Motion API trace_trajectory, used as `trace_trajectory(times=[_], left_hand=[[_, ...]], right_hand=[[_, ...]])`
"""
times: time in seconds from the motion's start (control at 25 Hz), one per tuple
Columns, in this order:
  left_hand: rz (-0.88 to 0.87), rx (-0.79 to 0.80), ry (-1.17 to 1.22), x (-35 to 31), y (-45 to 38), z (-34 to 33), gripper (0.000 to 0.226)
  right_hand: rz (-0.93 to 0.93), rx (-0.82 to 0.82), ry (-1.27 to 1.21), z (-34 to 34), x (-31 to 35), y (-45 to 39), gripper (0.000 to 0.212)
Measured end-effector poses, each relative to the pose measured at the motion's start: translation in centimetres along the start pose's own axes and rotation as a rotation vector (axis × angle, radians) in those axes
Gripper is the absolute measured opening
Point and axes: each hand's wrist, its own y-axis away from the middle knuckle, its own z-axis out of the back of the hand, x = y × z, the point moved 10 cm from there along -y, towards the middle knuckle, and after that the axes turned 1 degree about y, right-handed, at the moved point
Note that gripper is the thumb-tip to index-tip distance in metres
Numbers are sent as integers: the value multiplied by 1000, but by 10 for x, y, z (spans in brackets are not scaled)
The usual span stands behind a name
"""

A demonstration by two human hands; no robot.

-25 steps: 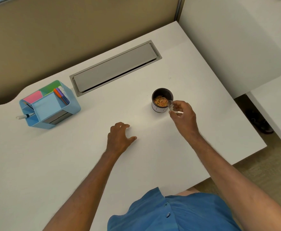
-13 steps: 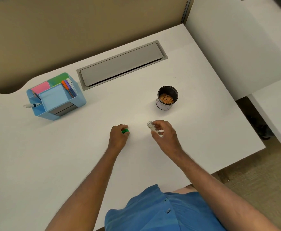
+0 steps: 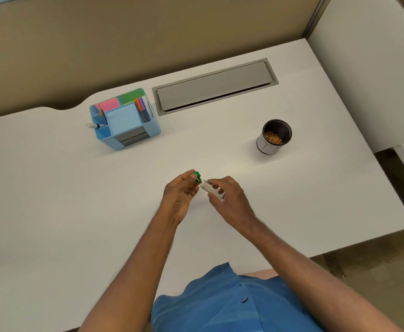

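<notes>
White desk (image 3: 52, 200), shot from above. Grey hatch (image 3: 215, 86) set flush in its far side. Blue organizer (image 3: 156, 125) on the far left, with a pink pad (image 3: 109, 104), coloured pens (image 3: 140, 109), and a white marker (image 3: 93, 126) poking out of its left side. Black cup (image 3: 265, 146) upright on the right with orange bits (image 3: 274, 137) inside, well apart from both hands.

Left hand (image 3: 180, 195) is over mid-desk, fingers curled in narrow. Thumb and fingertips pinch the green cap (image 3: 196, 175) at the top of the hand.

Right hand (image 3: 232, 200) is just beside it, fingers curled round the clear vial (image 3: 211, 190). Thumb and forefinger are near the neck, the base is tucked toward the palm.

The vial is tilted, mouth pointing up-left at the cap. The cap sits just beside the vial's mouth; cannot tell if they touch. Vial contents are too small to make out.
</notes>
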Motion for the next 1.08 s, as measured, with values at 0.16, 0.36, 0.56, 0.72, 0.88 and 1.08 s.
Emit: trace_trajectory(times=[0.16, 0.36, 0.56, 0.72, 0.88, 1.08], left_hand=[[-10, 31, -49, -4, 14, 7, 13], [-5, 77, -124, -12, 28, 30, 17], [-30, 163, -210, -29, 38, 48, 22], [-57, 161, -280, -40, 43, 62, 20], [-63, 139, -304, -45, 45, 72, 22], [-74, 149, -269, -54, 47, 83, 20]], right_hand=[[43, -22, 37, -7, 19, 3, 36], [95, -47, -6, -22, 43, 8, 38], [48, -61, -158, -34, 55, 13, 31], [36, -44, -198, -42, 65, 14, 26], [57, -27, -205, -51, 75, 13, 25], [31, 13, -217, -62, 79, 6, 26]])
